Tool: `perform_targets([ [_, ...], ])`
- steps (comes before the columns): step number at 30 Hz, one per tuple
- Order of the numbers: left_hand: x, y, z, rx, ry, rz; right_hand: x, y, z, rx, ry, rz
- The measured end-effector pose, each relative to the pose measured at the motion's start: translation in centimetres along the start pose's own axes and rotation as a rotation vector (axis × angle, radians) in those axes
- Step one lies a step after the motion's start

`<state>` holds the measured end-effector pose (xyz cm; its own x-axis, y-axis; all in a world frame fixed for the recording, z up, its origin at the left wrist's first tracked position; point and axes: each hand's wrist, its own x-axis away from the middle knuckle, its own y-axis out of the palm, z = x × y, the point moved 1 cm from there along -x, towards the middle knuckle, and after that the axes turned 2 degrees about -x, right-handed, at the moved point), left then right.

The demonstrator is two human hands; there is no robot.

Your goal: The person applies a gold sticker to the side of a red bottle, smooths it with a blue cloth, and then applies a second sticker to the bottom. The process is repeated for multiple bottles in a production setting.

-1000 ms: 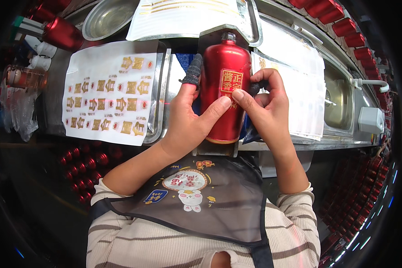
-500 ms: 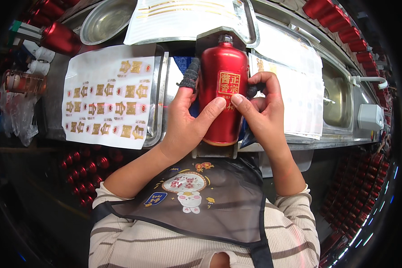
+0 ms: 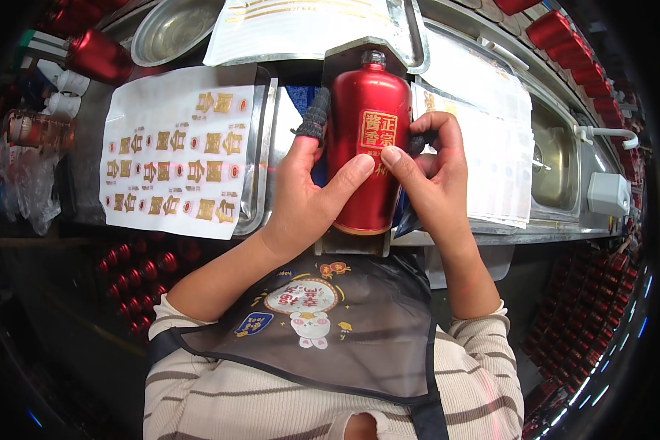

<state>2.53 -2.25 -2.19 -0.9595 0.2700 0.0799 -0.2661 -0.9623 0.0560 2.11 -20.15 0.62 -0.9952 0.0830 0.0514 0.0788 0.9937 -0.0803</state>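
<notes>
A glossy red bottle [image 3: 365,202] with a dark neck lies in a metal cradle [image 3: 337,62] in front of me, its neck pointing away. Gold lettering and a gold-framed square decorate its face. My left hand [image 3: 304,198] grips the bottle's left side, thumb pressed flat on the lower lettering and index finger in a dark cover along the edge. From the other side my right hand [image 3: 440,187] holds it, thumb tip just under the gold square and index finger bent. The remaining fingers of both hands are partly hidden.
A white transfer sheet [image 3: 176,187] with rows of gold characters lies on a metal tray [image 3: 260,176] at left. More white sheets [image 3: 499,176] are stacked at right, beside a sink [image 3: 554,158]. A steel bowl [image 3: 172,33] stands far left. Red bottles [image 3: 136,275] crowd below the counter.
Both hands stay on the bottle. The thumbs shift only slightly over the lettering, uncovering a little more of it. The whole view has moved a bit.
</notes>
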Motion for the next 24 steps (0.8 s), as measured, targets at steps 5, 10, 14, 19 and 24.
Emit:
perform_targets([
  [5, -0.2, 0.1, 0.4, 0.130, 0.031, 0.016, -0.4, -0.2, 0.3, -0.127, 0.003, -0.021],
  [10, -0.2, 0.1, 0.5, 0.183, 0.005, 0.012, -0.5, -0.3, 0.0, -0.065, 0.039, -0.017],
  [14, 0.1, 0.1, 0.7, 0.154, 0.005, -0.008, -0.5, 0.2, 0.1, 0.068, -0.018, 0.031],
  [19, -0.1, -0.2, 0.3, 0.112, 0.034, -0.014, -0.7, 0.3, -0.2, 0.091, 0.007, 0.025],
  [24, -0.3, -0.4, 0.1, 0.084, 0.035, -0.011, -0.6, 0.4, -0.4, 0.048, 0.017, 0.019],
])
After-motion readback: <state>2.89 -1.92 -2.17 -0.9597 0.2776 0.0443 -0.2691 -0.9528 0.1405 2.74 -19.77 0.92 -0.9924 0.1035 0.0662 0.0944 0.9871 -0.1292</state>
